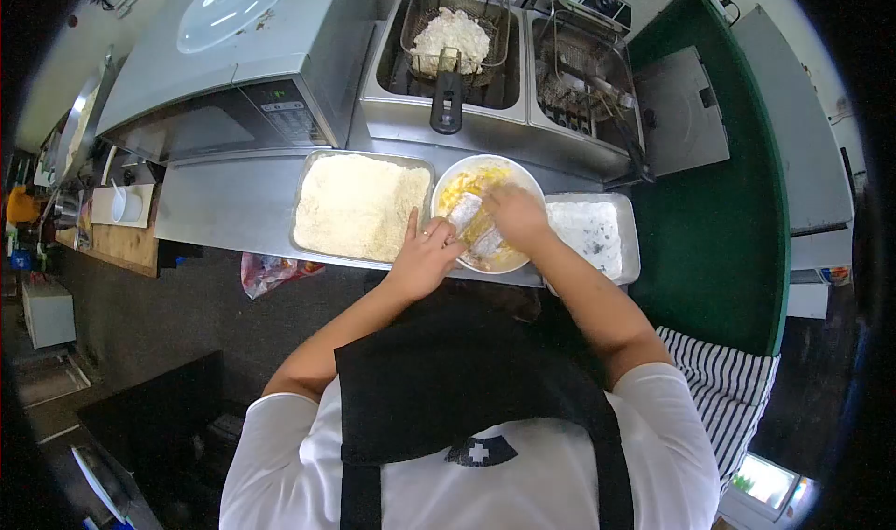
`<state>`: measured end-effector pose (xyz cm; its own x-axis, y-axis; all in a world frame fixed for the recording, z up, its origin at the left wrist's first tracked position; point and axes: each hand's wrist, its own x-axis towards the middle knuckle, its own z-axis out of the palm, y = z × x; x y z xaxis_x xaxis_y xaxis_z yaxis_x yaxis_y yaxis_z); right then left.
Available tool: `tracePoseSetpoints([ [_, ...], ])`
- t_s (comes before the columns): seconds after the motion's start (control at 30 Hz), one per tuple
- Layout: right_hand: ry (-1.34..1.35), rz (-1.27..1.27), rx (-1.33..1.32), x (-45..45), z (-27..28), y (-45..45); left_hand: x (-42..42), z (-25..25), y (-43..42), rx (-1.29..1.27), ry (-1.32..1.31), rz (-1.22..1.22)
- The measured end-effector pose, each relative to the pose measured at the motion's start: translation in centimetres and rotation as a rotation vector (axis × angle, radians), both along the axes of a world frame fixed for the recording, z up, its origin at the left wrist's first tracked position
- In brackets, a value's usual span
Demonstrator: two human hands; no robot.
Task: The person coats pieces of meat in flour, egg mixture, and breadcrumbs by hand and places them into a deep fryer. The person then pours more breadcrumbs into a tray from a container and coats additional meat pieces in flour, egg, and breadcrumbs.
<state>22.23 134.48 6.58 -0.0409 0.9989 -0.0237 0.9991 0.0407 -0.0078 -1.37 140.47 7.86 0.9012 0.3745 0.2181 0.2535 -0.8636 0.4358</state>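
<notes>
A white bowl point(536, 187) holds yellow beaten egg and pale, flour-coated pieces of food point(466, 211). On its left rim, my left hand point(427, 250) has its fingers bent over the edge while the little finger sticks out toward the crumbs. My right hand point(516, 216) reaches into the bowl from the right, over the coated pieces; motion smears its fingers, so what it holds cannot be made out. Left of the bowl is a metal tray point(297, 215) of pale breadcrumbs point(359, 203). A second tray point(629, 241) with white flour point(588, 231) stands to the right.
Behind the bowl stands a double fryer point(392, 108). A basket with a black handle point(447, 105) holds pale coated food in its left well. A microwave point(233, 101) sits at the left. A green panel point(719, 185) bounds the right side.
</notes>
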Motion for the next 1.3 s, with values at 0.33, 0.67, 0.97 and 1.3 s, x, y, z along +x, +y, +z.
tracePoseSetpoints([
  [0.33, 0.367, -0.468, -0.201, 1.1, 2.8, 1.8, -0.1, -0.1, 0.1, -0.01, -0.02, 0.001],
  [0.67, 0.547, -0.354, 0.103, -2.0, -1.8, 4.6, 0.2, -0.5, 0.2, 0.019, -0.025, -0.015],
  [0.97, 0.588, -0.404, 0.145, -1.2, -1.0, 5.6, 0.3, -0.4, 0.1, 0.011, -0.028, -0.013],
  [1.3, 0.546, -0.436, 0.039, -0.3, -0.5, 3.0, 0.2, -0.6, -0.1, 0.016, -0.06, 0.008],
])
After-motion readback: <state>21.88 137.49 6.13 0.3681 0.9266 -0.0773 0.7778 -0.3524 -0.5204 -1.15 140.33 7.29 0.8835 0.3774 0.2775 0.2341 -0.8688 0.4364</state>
